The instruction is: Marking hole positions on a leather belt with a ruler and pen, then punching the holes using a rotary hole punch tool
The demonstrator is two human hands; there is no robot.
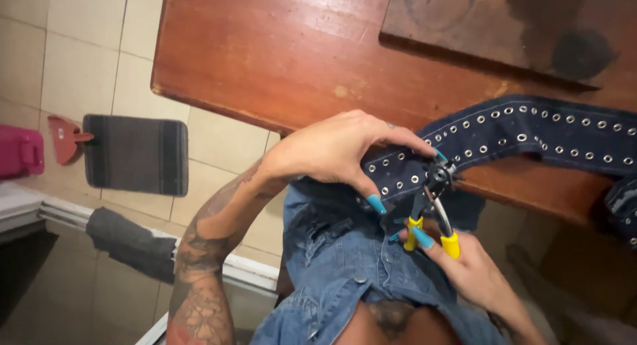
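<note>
My left hand (332, 149) pinches the near end of a dark blue fabric belt (517, 129) studded with rows of silver eyelets. The belt runs from my fingers across the edge of a reddish wooden table (279, 46) and off to the right. My right hand (468, 265) grips a punch plier (432, 209) by its yellow handles. The plier's dark head sits on the belt's end, just beside my left fingertips. A blue denim shirt (338, 265) shows below both hands.
A darker wooden board (464, 20) lies on the table's far right. On the tiled floor at left are a grey striped mat (136, 152), a red dustpan (64, 138), a pink box (20, 150) and a dark folded cloth (129, 242).
</note>
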